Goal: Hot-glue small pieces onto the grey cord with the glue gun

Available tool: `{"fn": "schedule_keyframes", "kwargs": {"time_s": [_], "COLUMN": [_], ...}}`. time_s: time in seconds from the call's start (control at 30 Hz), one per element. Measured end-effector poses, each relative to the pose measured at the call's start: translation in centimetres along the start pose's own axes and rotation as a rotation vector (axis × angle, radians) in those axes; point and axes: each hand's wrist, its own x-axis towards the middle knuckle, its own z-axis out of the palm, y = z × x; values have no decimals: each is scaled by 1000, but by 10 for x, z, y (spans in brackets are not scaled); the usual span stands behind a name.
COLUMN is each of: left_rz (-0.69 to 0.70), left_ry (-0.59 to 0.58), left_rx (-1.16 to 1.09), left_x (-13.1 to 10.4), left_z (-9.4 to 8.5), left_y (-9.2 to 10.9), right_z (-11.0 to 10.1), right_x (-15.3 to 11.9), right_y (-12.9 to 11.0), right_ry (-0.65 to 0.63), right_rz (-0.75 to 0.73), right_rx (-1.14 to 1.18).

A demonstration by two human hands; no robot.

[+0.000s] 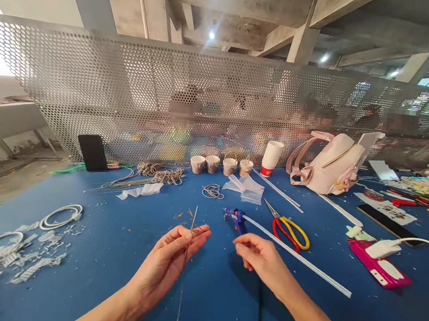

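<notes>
Blue table (pixel 112 254), perforated metal screen (pixel 149 82) behind. Near left: white hoops (pixel 78 211), plastic scraps (pixel 38 267). Far left: black phone (pixel 92 153). Near centre: left hand (pixel 174 251) pinching a thin rod (pixel 194 218). Just right: glue gun (pixel 235 215). Right hand (pixel 261 260) nearer, fingers curled; can't tell if it's holding anything. Further right: pliers (pixel 291 232), red/yellow handles.

left forearm (pixel 112 307) slanting up from the lower left, bare wrist, and the left hand (pixel 172 253) sits palm half upward, thumb pinching in, fingers (pixel 201 240) reaching inward! across the gap, the right forearm (pixel 309 311) angles in, right hand (pixel 259 260) knuckles up, fingers bent, the two hands apart!
</notes>
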Motion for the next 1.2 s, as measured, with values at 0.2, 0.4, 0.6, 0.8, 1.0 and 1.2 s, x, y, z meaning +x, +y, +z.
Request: {"fn": "schedule_keyframes", "kwargs": {"time_s": [0.2, 0.4, 0.6, 0.8, 1.0, 1.2], "left_rz": [-32, -37, -32, -21, -2, 1], "left_ry": [12, 31, 61, 65, 100, 102], "left_rx": [9, 11, 25, 32, 47, 67], "left_x": [4, 4, 6, 6, 7, 7], "left_z": [-3, -3, -7, -7, -3, -3], "left_y": [-2, -2, 3, 4, -2, -1], "right_z": [-27, -5, -3, 6, 14, 13], "right_x": [20, 60, 48, -3, -15, -13], "right_y": [15, 14, 1, -26, -35, -35], "right_ry": [290, 173, 94, -48, -13, -29], "right_rz": [-155, -60, -47, -171, -286, -258], "right_rx": [-402, -489, -318, -258, -374, -385]}}
